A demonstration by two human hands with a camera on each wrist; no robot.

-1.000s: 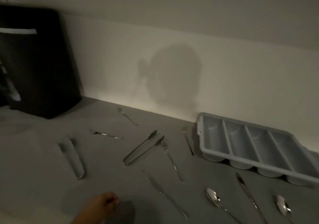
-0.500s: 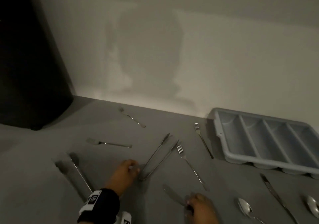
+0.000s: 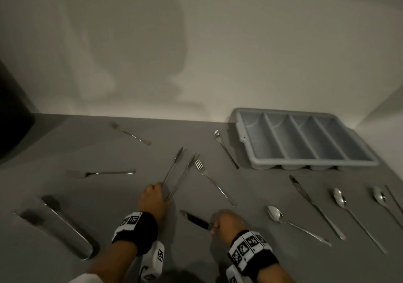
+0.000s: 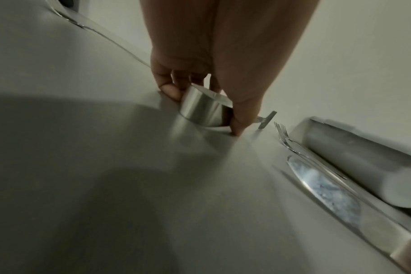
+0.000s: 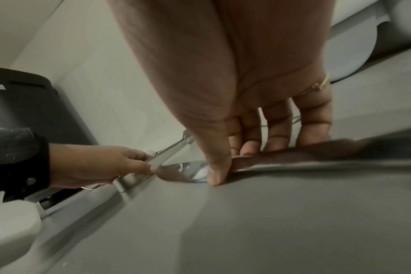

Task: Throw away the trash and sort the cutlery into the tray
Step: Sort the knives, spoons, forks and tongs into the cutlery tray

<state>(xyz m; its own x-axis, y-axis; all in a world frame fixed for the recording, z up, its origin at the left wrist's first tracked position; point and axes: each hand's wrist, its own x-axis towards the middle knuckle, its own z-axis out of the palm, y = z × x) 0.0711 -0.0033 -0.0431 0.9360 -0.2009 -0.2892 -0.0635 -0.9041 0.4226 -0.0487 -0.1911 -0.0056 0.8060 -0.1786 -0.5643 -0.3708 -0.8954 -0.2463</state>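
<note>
My right hand (image 3: 226,221) is nearest me, low on the grey worktop (image 3: 122,228), its thumb and fingertips (image 5: 248,148) pinching the handle of a knife (image 3: 195,220) that lies flat, blade pointing away to the left. Just beyond and left of it, my left hand (image 3: 152,199) pinches the closed bend of a pair of tongs (image 3: 177,173); the wrist view shows my thumb on one side of that shiny loop and my fingers (image 4: 169,89) on the other. The tongs' two arms spread apart away from me and rest on the worktop.

To the far left, near me, lies a second, wider pair of tongs (image 3: 58,228). To my right lie three spoons: the nearest spoon (image 3: 294,223), a middle spoon (image 3: 353,215) and a far-right spoon (image 3: 383,204), with a second knife (image 3: 314,204) between the first two.

Further out, a fork (image 3: 212,181) lies just right of the held tongs' tips, a left fork (image 3: 100,173) is well to the left, another fork (image 3: 225,148) lies just beside the tray, and a back fork (image 3: 130,133) sits near the wall.

The tray (image 3: 243,130), pale grey with four long compartments, stands at the back right against the wall, and I can see nothing in them. A black bin (image 3: 13,116) stands at the far left edge.
</note>
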